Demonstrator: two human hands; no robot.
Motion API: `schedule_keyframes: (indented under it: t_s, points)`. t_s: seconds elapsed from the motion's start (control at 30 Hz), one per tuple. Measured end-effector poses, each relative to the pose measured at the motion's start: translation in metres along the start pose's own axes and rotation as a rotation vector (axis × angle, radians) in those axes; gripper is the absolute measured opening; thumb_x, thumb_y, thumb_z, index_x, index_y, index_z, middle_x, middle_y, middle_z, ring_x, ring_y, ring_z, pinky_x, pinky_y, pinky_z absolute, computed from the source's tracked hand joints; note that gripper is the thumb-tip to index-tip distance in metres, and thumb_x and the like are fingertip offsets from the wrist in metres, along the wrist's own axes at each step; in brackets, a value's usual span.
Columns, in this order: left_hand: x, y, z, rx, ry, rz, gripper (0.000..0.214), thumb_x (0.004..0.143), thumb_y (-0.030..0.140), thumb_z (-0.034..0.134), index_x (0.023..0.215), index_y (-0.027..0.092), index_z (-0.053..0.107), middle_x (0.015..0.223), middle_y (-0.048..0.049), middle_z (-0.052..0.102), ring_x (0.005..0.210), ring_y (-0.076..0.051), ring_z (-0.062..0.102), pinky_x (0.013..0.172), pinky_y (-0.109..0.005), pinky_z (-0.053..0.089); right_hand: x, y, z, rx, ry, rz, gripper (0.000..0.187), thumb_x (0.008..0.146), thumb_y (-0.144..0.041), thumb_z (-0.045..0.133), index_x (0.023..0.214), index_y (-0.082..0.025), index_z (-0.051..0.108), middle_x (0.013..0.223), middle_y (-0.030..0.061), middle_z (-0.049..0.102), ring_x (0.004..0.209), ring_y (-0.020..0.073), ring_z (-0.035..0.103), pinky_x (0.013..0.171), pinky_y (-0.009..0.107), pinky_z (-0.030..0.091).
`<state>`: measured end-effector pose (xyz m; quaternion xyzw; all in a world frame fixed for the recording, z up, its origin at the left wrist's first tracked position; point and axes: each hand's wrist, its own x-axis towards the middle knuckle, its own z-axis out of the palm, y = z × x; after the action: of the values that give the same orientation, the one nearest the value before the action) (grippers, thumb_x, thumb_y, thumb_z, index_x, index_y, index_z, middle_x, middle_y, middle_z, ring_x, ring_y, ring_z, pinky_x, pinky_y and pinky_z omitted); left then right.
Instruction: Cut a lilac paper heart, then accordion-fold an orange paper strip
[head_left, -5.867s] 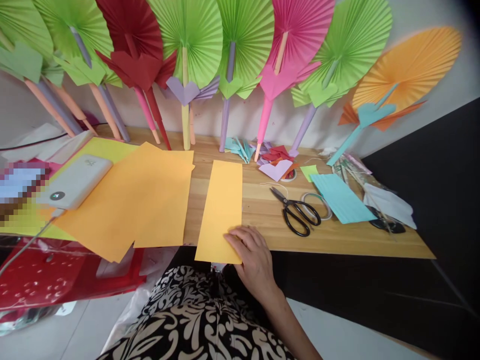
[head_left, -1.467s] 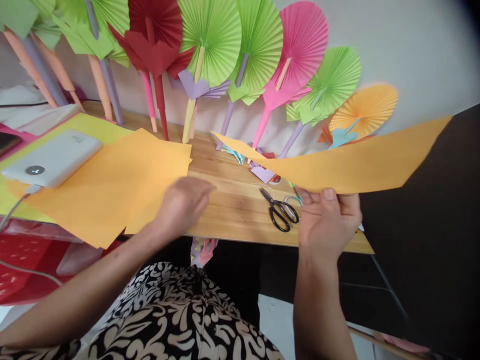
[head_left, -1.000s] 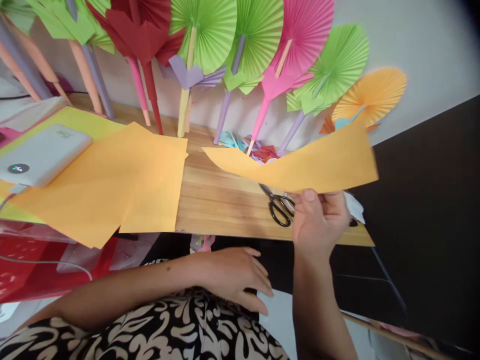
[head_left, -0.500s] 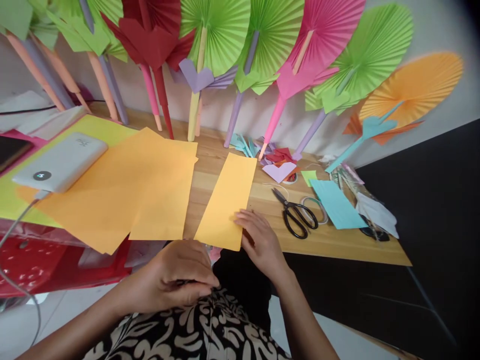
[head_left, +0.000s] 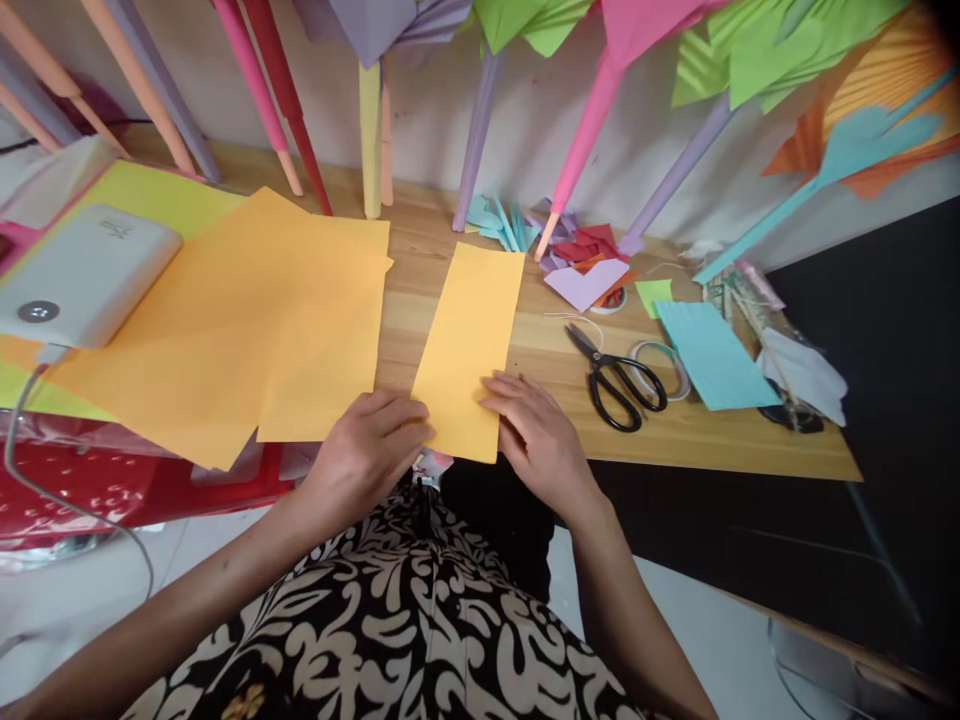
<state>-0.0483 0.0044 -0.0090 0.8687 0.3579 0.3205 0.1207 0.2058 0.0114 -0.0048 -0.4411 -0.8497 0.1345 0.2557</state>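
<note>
A long orange paper strip (head_left: 471, 340) lies flat on the wooden table (head_left: 540, 365), its near end over the front edge. My left hand (head_left: 371, 450) curls its fingers against the strip's near left corner. My right hand (head_left: 536, 435) lies with fingers stretched out on the strip's near right edge. Whether the left hand pinches the paper is hard to tell.
Several larger orange sheets (head_left: 247, 310) lie to the left, under a white power bank (head_left: 79, 275) with a cable. Black scissors (head_left: 619, 378), a tape ring (head_left: 660, 365), a teal sheet (head_left: 712, 355) and paper scraps (head_left: 589, 265) sit to the right. Paper fan handles (head_left: 371, 140) lean on the wall.
My left hand has come up from my lap to the strip's near left corner. My right hand stays on the strip. The camera has tilted downward.
</note>
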Motion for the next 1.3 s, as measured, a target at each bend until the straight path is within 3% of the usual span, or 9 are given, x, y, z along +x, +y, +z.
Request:
schedule_keyframes:
  t_s: [0.13,0.3,0.5,0.73,0.8,0.9,0.97,1.1,1.3]
  points:
    - [0.005,0.005,0.003,0.011,-0.014,-0.006,0.012,0.098,0.013,0.057,0.093,0.015,0.067,0.100,-0.0068,0.068,0.092,-0.021,0.060,0.077,-0.036,0.043,-0.013,-0.011,-0.004,-0.035,0.041,-0.025,0.039,0.089,-0.011,0.059,0.126,-0.023,0.058,0.135,0.0110,0.065,0.136,0.0272,0.053,0.114,0.056,0.042]
    - [0.007,0.006,0.004,0.005,-0.029,-0.022,0.013,0.099,0.018,0.057,0.092,0.017,0.068,0.097,-0.0059,0.067,0.084,-0.020,0.055,0.073,-0.034,0.038,-0.027,-0.019,0.002,0.000,0.085,-0.014,0.028,0.092,-0.017,0.064,0.119,-0.024,0.060,0.125,0.0087,0.070,0.128,0.0245,0.059,0.111,0.054,0.045]
    - [0.004,0.003,0.005,-0.026,-0.024,-0.038,0.010,0.098,0.018,0.058,0.094,0.019,0.067,0.098,-0.0050,0.066,0.090,-0.020,0.056,0.077,-0.035,0.039,-0.026,-0.021,0.012,-0.029,0.094,0.025,0.019,0.094,-0.018,0.063,0.111,-0.024,0.064,0.119,0.0057,0.073,0.122,0.0232,0.063,0.111,0.052,0.044]
    - [0.000,0.000,0.012,-0.061,0.054,-0.046,0.013,0.096,0.011,0.059,0.103,0.018,0.067,0.102,-0.0055,0.068,0.092,-0.019,0.059,0.079,-0.035,0.043,-0.036,-0.017,0.010,0.006,0.172,0.055,0.049,0.094,-0.019,0.061,0.141,-0.023,0.051,0.134,0.0120,0.066,0.127,0.0249,0.061,0.112,0.052,0.047]
    - [-0.001,-0.001,0.013,-0.065,0.086,-0.054,0.015,0.095,0.009,0.058,0.105,0.017,0.067,0.103,-0.0063,0.069,0.092,-0.019,0.060,0.079,-0.034,0.045,-0.044,-0.018,0.009,0.056,0.247,0.090,0.051,0.093,-0.014,0.060,0.143,-0.026,0.052,0.123,0.0078,0.073,0.118,0.0234,0.068,0.109,0.050,0.050]
    - [-0.002,-0.002,0.012,-0.051,0.087,-0.061,0.016,0.096,0.010,0.057,0.105,0.018,0.067,0.103,-0.0066,0.070,0.092,-0.019,0.061,0.079,-0.035,0.046,-0.054,-0.021,0.006,0.172,0.392,0.132,0.049,0.091,-0.005,0.057,0.133,-0.029,0.061,0.085,-0.0025,0.077,0.089,0.0185,0.076,0.099,0.043,0.058]
    - [-0.002,-0.002,0.009,-0.040,0.066,-0.051,0.016,0.095,0.009,0.057,0.104,0.018,0.067,0.104,-0.0067,0.070,0.093,-0.020,0.061,0.078,-0.035,0.045,-0.054,-0.024,0.004,0.187,0.442,0.143,0.044,0.089,-0.003,0.058,0.123,-0.029,0.066,0.079,-0.0038,0.076,0.082,0.0178,0.075,0.092,0.040,0.061]
    - [-0.002,-0.001,0.005,-0.011,0.035,-0.014,0.016,0.094,0.008,0.058,0.104,0.018,0.066,0.105,-0.0065,0.069,0.095,-0.021,0.061,0.078,-0.036,0.043,-0.041,-0.027,0.004,0.112,0.372,0.097,0.033,0.087,-0.010,0.067,0.117,-0.027,0.068,0.100,0.0034,0.077,0.095,0.0211,0.072,0.086,0.040,0.061]
    - [-0.004,0.001,0.004,0.018,0.012,-0.036,0.013,0.096,0.012,0.058,0.105,0.017,0.066,0.106,-0.0067,0.069,0.097,-0.022,0.060,0.081,-0.037,0.043,-0.024,-0.025,0.013,0.009,0.173,-0.033,0.030,0.090,-0.022,0.070,0.120,-0.025,0.065,0.109,0.0042,0.076,0.107,0.0225,0.069,0.106,0.051,0.049]
